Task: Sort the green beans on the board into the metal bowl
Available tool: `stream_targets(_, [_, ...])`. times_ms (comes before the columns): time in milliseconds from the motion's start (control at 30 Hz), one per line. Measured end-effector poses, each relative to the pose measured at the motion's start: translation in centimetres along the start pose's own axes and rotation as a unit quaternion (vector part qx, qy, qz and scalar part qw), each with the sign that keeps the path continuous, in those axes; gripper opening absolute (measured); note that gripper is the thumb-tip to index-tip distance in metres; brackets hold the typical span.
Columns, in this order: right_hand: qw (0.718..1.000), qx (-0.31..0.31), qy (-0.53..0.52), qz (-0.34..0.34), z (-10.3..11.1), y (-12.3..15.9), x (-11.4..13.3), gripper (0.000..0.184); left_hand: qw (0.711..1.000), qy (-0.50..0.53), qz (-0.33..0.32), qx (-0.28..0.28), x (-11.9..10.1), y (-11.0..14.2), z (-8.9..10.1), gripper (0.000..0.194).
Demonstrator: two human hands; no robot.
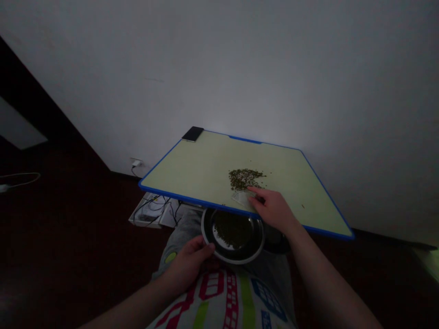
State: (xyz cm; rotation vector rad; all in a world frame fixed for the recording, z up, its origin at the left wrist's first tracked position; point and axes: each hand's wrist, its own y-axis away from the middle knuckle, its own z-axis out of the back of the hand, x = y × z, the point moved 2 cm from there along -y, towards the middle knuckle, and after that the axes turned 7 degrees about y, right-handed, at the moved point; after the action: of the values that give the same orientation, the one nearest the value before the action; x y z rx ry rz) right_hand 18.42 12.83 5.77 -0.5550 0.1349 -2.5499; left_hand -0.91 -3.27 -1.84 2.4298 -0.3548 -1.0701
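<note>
A loose heap of small dark green grains (pixel 244 178) lies spread near the front of a pale table with a blue edge (pixel 192 164). Between the thumb and fingers of my right hand (pixel 270 208) is a thin, translucent flat piece (pixel 243 198), right at the near side of the heap. Just under the table's front edge, a round metal bowl (pixel 206 226) sits over my lap with more of the same grains inside. My left hand (pixel 197 256) grips its left rim, thumb on top. The fingers beneath the bowl are partly hidden.
A dark tablet-like slab (pixel 193 133) rests at the table's far left corner, by the wall. Below on the left, a white box (pixel 147 212) holds tangled cables near a plugged-in wall socket (pixel 136 162). A dark round object (pixel 277 242) is partly hidden behind the bowl.
</note>
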Motion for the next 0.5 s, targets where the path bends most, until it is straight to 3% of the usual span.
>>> stream_targets(233, [0.996, 0.053, -0.042, 0.058, -1.1, -2.2, 2.6, 0.039, 1.0, 0.001, -0.008, -0.014, -0.2, 0.2, 0.0, 0.04])
stream_targets(500, [0.984, 0.091, -0.124, 0.091, -0.9, -0.4, 1.6, 0.038, 1.0, -0.005, -0.009, -0.007, -0.1, 0.0, 0.1, 0.036])
